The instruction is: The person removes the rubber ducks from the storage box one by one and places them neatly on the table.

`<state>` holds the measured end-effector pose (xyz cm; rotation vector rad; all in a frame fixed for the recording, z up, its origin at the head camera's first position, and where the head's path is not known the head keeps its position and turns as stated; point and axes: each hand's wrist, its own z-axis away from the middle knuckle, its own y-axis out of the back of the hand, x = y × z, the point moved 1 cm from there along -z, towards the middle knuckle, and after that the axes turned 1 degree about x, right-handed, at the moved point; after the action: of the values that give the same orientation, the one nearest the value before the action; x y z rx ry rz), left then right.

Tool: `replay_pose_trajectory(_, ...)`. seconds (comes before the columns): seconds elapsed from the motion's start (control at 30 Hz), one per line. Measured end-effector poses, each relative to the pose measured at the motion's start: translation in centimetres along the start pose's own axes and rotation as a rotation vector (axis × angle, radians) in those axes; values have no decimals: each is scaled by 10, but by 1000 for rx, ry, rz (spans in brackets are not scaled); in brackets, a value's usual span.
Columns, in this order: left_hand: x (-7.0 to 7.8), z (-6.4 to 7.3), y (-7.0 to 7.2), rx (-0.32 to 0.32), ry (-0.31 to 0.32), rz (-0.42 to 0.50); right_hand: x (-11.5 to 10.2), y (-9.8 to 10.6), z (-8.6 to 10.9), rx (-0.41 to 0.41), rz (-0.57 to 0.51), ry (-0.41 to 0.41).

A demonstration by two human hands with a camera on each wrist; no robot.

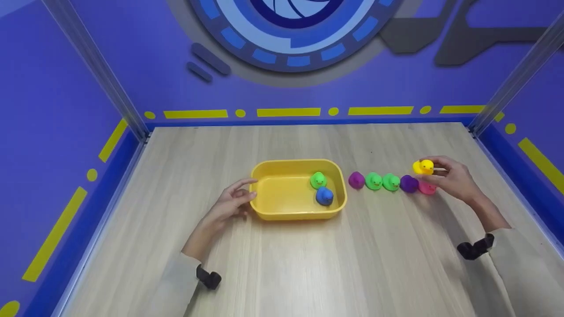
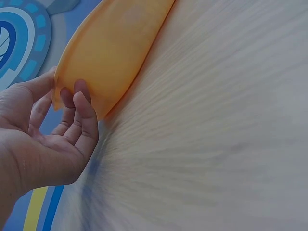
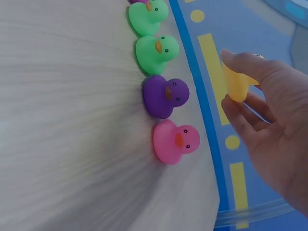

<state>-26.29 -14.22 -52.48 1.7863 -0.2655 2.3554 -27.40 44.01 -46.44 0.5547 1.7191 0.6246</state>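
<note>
Behind everything stands a blue-violet wall bearing a round emblem, and before it spreads the pale wood-grain surface. On it sits a yellow tub. My left hand grips the tub's rim at its left end, fingers bent. My right hand is partly closed, pinching a yellow duck between thumb and fingertips, raised off the surface. The ducks are all about one size: a lime duck and a blue duck sit inside the tub near its right end. Right of the tub runs a row: a magenta duck just beside it, a green duck, a second green duck, a purple duck, then a pink duck, partly hidden by my right hand in the head view.
</note>
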Motion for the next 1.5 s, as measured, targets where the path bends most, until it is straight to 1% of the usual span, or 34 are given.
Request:
replay_pose_trajectory(0.33,1,2,-1,11,-7,-12,7,8,10,12,-34,-6)
replay_pose_trajectory(0.63,0,1,0,27,-3,-23,19,20,16,33,-28,-60)
replay_pose_trajectory(0.73,0,1,-1,25,-7,-25,25,23,20,54,-30,-67)
replay_pose_trajectory(0.87,1,2,-1,17,-12,-19,32,25,25,92,-13,-74)
replay_pose_trajectory(1.03,1,2,-1,14,-17,-10,42,26,32,126,58,-111)
replay_pose_trajectory(1.1,1,2,-2,19,-13,-12,47,25,35,125,77,-136)
replay_pose_trajectory(1.2,0,2,-3,30,-7,-21,54,24,39,105,74,-165)
replay_pose_trajectory(1.33,0,3,-3,38,-8,-28,60,23,43,77,70,-172)
replay_pose_trajectory(1.4,0,3,-2,39,-8,-22,63,22,43,58,76,-193)
replay_pose_trajectory(1.5,2,2,-3,36,-12,-15,67,22,44,16,81,-249)
